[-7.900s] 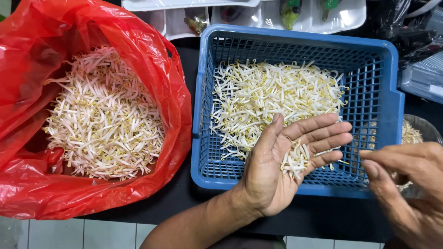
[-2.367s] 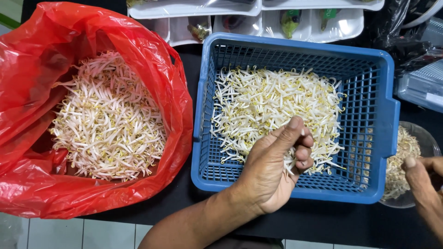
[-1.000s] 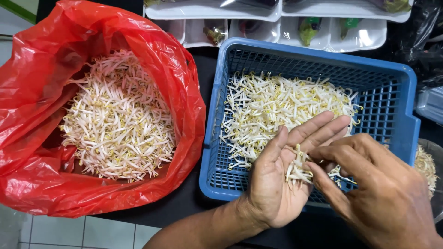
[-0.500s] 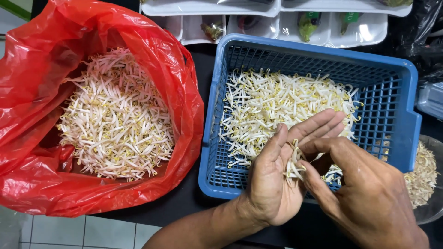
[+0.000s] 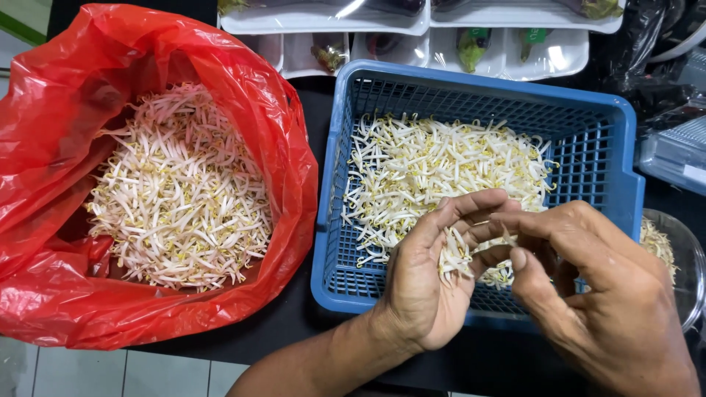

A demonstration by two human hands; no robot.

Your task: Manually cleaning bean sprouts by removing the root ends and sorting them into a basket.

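Observation:
My left hand (image 5: 426, 283) is cupped over the front of the blue plastic basket (image 5: 596, 132) and holds a small bunch of white bean sprouts (image 5: 456, 257) in its palm. My right hand (image 5: 596, 294) reaches in from the right, its thumb and fingertips pinching at that bunch. A layer of loose sprouts (image 5: 441, 169) covers the basket's floor. A red plastic bag (image 5: 51, 110) on the left lies open with a large heap of sprouts (image 5: 180, 191) inside.
White foam trays (image 5: 471, 37) with wrapped vegetables line the back. A clear bowl (image 5: 680, 265) with sprout bits sits at the right edge, partly behind my right hand. Everything rests on a dark counter (image 5: 309, 338) with tiled floor below.
My left hand's fingers have curled further around the bunch. My right hand has shifted its fingertips onto the sprouts in the palm. The view has moved slightly.

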